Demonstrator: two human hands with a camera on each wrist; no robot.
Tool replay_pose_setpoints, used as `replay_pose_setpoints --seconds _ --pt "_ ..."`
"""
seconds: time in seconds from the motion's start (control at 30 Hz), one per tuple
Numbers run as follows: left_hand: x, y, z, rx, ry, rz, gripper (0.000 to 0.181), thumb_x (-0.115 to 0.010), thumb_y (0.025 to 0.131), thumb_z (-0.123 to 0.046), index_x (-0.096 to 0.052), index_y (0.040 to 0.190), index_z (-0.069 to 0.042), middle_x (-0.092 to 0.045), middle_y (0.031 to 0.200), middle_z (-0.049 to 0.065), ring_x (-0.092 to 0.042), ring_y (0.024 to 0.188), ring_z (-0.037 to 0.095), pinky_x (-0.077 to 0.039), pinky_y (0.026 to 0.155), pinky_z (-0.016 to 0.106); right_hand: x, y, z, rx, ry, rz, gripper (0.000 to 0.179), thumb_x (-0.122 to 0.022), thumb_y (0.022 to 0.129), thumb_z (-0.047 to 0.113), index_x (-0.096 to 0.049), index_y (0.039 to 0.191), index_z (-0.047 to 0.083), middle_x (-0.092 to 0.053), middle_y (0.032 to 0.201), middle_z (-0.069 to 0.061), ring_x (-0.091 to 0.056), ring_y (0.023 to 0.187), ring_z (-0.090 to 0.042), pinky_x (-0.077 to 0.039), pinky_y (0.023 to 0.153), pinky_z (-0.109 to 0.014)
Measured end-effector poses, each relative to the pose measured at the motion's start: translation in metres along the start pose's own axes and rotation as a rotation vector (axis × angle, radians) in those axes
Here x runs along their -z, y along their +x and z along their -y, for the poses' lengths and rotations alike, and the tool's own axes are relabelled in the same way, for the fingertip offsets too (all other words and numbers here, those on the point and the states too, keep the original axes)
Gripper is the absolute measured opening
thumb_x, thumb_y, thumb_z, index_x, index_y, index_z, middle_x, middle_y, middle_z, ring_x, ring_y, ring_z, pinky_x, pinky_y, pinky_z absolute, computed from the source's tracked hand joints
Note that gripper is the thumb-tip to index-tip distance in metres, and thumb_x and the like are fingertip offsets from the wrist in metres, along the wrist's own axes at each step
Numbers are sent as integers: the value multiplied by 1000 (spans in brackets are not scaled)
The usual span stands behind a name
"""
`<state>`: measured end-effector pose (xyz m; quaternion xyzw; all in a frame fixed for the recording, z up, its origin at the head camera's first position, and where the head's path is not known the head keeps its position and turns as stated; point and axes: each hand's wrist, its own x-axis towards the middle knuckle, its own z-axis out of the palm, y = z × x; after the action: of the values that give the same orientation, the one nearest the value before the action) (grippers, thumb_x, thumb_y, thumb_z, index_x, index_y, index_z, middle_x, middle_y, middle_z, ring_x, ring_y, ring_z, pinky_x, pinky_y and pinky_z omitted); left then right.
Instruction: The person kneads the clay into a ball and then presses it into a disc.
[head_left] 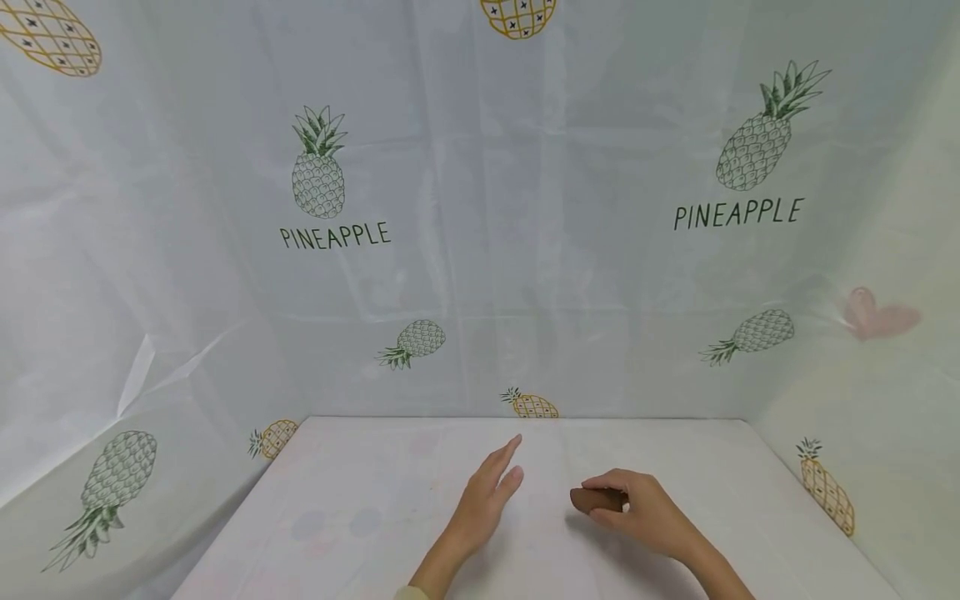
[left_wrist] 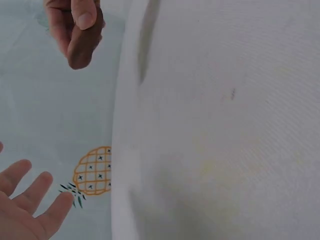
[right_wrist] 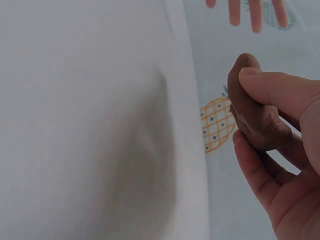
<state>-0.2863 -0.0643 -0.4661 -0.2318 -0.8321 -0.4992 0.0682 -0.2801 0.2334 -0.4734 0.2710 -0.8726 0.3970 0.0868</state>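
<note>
Brown lump (head_left: 591, 500) aloft, we judge; not yet set down.
Right fingers (head_left: 611, 480) pinch it, five o'clock; left fingers (head_left: 499, 459), six o'clock, spread.

The same word can be read two times on the shiny pale grey sheet (head_left: 495, 208) hanging at the far side. On the left, the dark green word "PINEAPPLE" (head_left: 335, 237) is under an upright green drawn pineapple (head_left: 318, 183). On the right, a second dark green "PINEAPPLE" (head_left: 739, 214) is under a leaning green drawn pineapple (head_left: 753, 152).
</note>
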Motion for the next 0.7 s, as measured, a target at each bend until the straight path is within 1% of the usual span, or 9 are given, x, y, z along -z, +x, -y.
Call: replay_pose_setpoints --seconds 0.17,0.3,0.43,0.57,0.7 --pt "2 5 -5 -6 -96 -38 55 -31 116 -43 -36 167 -25 -42 167 9 -37 155 40 -25 122 72 1 5 17 -11 22 -18 36 -85 93 28 -76 126 18 -75 119 5 -68 96 -6 -59 79 -25" --pt "5 8 -10 2 -207 -58 55 -27 117 -42 -32 168 -26 -35 172 5 -32 158 37 -20 126 68 1 9 29 -2 29 -39 34 -86 93 27 -76 125 20 -75 119 6 -69 96 -7 -59 79 -26" --pt "8 10 -15 4 -302 -65 57 -23 117 -42 -27 170 -24 -29 174 7 -30 158 37 -17 126 68 1 13 41 20 27 -56 33 -86 93 25 -76 124 20 -76 117 6 -69 94 -7 -59 77 -26" --pt "10 12 -19 -10 -356 -63 58 -18 117 -42 -20 172 -24 -24 175 9 -28 157 38 -15 127 69 2 16 52 29 37 -65 34 -87 92 25 -76 124 18 -76 118 5 -70 95 -7 -59 78 -26" --pt "10 14 -19 -22 -404 -58 60 -14 116 -43 -14 173 -24 -20 176 8 -24 159 39 -10 126 71 2 19 61 20 55 -73 34 -87 92 26 -76 123 20 -76 118 6 -71 96 -7 -59 78 -26"
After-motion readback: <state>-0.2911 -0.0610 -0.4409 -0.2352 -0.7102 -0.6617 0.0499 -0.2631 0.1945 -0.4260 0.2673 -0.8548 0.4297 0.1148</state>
